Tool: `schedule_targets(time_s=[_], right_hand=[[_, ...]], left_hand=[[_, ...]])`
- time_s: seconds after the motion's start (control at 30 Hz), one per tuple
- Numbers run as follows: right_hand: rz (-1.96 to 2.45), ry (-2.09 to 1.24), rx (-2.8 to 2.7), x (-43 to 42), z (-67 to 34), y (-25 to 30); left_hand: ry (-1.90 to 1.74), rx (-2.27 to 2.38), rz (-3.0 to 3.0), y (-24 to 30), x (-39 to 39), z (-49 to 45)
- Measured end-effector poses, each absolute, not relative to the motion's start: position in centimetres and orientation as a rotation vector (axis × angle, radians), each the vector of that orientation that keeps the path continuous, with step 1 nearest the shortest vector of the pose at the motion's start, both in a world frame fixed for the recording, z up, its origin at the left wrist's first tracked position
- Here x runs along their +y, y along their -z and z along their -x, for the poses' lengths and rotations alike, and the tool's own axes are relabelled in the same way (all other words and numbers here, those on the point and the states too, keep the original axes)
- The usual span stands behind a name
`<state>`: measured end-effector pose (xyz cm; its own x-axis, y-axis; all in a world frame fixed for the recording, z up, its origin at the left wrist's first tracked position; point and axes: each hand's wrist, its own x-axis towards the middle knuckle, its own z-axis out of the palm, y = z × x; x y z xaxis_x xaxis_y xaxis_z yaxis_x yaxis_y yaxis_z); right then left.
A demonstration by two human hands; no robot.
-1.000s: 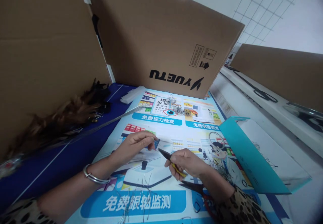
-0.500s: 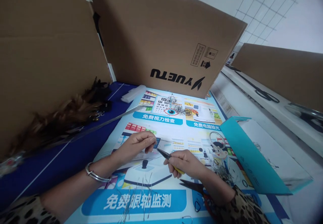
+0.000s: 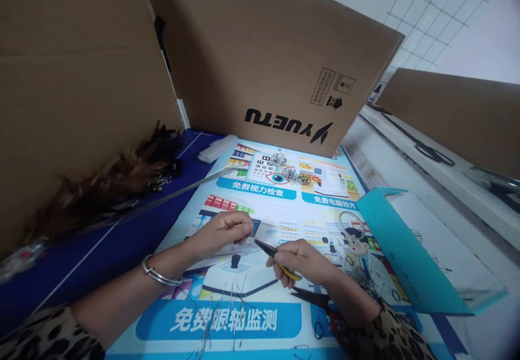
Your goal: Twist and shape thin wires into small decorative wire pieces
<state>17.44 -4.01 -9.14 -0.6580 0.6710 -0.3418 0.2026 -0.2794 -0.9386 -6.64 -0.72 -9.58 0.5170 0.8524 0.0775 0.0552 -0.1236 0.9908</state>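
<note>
My left hand (image 3: 223, 233) is pinched shut on a thin silver wire (image 3: 270, 226) above a printed poster (image 3: 260, 322) on the table. A silver bangle (image 3: 156, 273) circles that wrist. My right hand (image 3: 298, 262) grips small yellow-handled pliers (image 3: 268, 250), whose dark tips point at the left fingertips. Several loose wire pieces (image 3: 227, 306) lie on the poster below my hands. Red-handled scissors (image 3: 320, 306) rest under my right wrist.
Brown feathers (image 3: 105, 184) and a long metal rod (image 3: 182, 189) lie at the left on blue cloth. Cardboard walls (image 3: 260, 51) stand behind. Small wire ornaments (image 3: 284, 171) sit at the poster's far end. A teal box (image 3: 406, 246) lies at the right.
The view has shifted slightly. Both hands stay close together in the same place, with the plier tips still at the left fingertips.
</note>
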Motion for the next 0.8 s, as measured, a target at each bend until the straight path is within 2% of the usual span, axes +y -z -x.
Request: schedule_targets(time_s=[0.23, 0.47, 0.8], right_hand=[[0.957, -2.266, -1.422, -3.7, -17.7, 9.5], [0.991, -2.285, -1.335, -3.8, -17.6, 9.5], [0.847, -2.457, -1.129, -3.6, -18.3, 10.0]], left_hand=[[-0.822, 0.773, -1.362, 10.4, -0.8, 6.3], [-0.865, 0.798, -1.217, 11.0, -1.0, 5.8], [-0.898, 0.830, -1.463, 10.5, -1.0, 6.2]])
